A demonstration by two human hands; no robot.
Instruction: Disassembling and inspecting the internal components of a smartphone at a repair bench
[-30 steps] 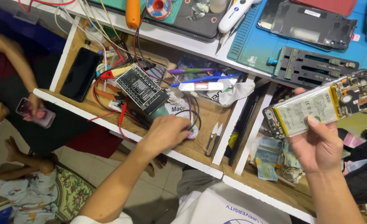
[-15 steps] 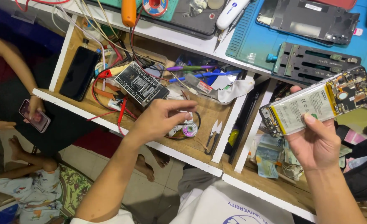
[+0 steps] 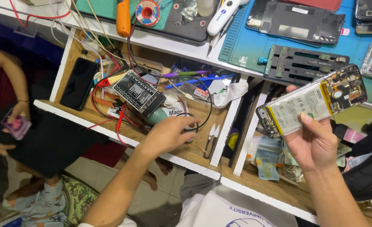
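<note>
My right hand (image 3: 313, 143) holds an opened phone (image 3: 312, 101) with its back off, so the white battery and circuit board show. It is raised over the right side of the wooden drawer (image 3: 203, 162). My left hand (image 3: 167, 134) reaches into the left drawer compartment with fingers apart. Its fingertips hover over a small dark round object (image 3: 190, 126) with a thin black wire. A black tester board (image 3: 138, 93) with red leads lies just beyond that hand.
Small snips (image 3: 211, 135) lie near the drawer's divider, banknotes (image 3: 272, 157) in the right compartment. A black phone (image 3: 79, 83) rests at the drawer's left. On the blue mat (image 3: 245, 44) above sit a black clamp jig (image 3: 303, 63) and phone parts. Another person (image 3: 9, 122) sits at left with a pink phone.
My left hand has slid a little to the right inside the drawer and spread its fingers. The right hand holds the opened phone in much the same place.
</note>
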